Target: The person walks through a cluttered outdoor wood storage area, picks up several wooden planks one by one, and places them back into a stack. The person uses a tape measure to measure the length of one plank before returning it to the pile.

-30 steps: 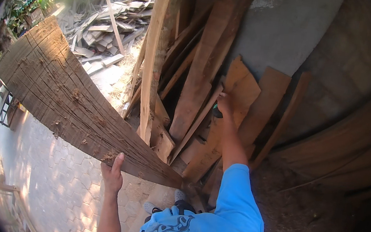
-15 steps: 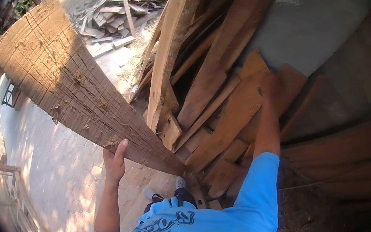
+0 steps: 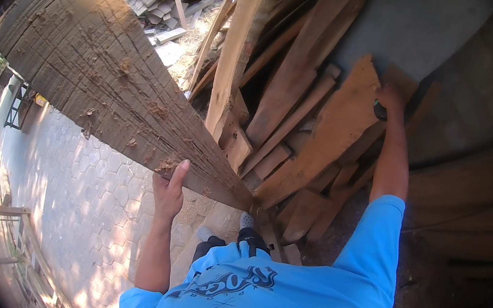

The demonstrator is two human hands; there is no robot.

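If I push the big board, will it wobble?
The big board looks like solid wood, so probably stiff. It may tip, since only the left hand grips its edge. Brown crumbs on its face might fall.

A head-worn fisheye looks down over left hand (image 3: 168, 197) and right hand (image 3: 392, 98).

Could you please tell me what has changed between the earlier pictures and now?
The right hand has moved from the left edge of the pointed board to its right edge, and that board now leans farther right, covering more of its neighbouring board. Its exact grip is unclear. The left hand still holds the wide rough plank.
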